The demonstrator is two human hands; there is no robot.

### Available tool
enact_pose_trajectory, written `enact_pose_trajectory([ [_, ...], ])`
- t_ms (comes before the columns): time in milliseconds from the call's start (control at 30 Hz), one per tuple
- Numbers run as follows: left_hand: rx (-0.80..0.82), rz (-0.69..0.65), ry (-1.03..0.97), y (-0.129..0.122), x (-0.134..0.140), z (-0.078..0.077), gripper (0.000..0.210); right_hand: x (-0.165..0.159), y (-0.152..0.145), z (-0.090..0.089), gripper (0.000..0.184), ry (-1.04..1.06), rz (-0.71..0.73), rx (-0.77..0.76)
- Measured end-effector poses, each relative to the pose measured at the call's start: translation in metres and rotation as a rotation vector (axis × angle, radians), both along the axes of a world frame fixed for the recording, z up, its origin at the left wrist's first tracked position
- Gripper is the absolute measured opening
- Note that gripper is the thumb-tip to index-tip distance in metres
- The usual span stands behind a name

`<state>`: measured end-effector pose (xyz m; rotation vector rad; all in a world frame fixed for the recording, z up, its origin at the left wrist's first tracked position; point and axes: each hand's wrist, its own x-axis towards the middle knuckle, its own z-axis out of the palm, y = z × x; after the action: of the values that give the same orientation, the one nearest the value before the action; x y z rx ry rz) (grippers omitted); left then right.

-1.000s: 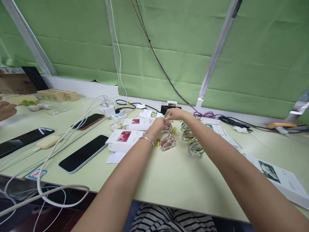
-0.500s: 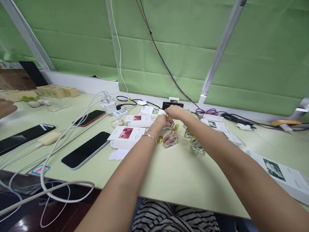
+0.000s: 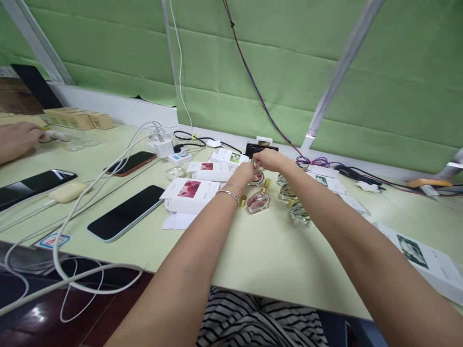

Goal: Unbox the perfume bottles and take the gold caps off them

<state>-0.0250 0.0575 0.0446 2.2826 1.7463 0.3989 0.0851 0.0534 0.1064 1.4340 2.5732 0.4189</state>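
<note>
At the far side of the table, my left hand [image 3: 246, 173] is closed on a clear glass perfume bottle [image 3: 257, 179], partly hidden by the fingers. My right hand [image 3: 268, 159] reaches over its top with the fingers pinched together; what they grip is too small to make out. Nearer me stands another perfume bottle [image 3: 259, 202] with pink contents and a gold neck. Gold caps [image 3: 243, 201] lie close to it. Just left of my right forearm are more perfume bottles, one with dark contents [image 3: 288, 193] and one with green [image 3: 300, 212].
White boxes with a red flower picture [image 3: 191, 193] lie left of my left arm, beside a phone [image 3: 126, 214]. White cables [image 3: 60, 241] cross the left side. A co-worker's hand [image 3: 20, 140] is at far left. Another white box [image 3: 419, 258] lies right.
The view has shifted slightly. Both my hands stay together at the same bottle, with small finger movements. The co-worker's hand has come further into view at the left.
</note>
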Motion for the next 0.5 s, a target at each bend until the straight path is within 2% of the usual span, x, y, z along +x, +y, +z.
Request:
enact_pose_trajectory([
  [267, 0.015, -0.009, -0.013, -0.001, 0.000, 0.004, 0.029, -0.015, -0.003, -0.008, 0.023, -0.112, -0.059, -0.066],
  [500, -0.003, -0.020, 0.026, -0.004, 0.002, 0.005, 0.023, -0.020, -0.002, 0.002, 0.018, -0.258, 0.034, -0.118],
])
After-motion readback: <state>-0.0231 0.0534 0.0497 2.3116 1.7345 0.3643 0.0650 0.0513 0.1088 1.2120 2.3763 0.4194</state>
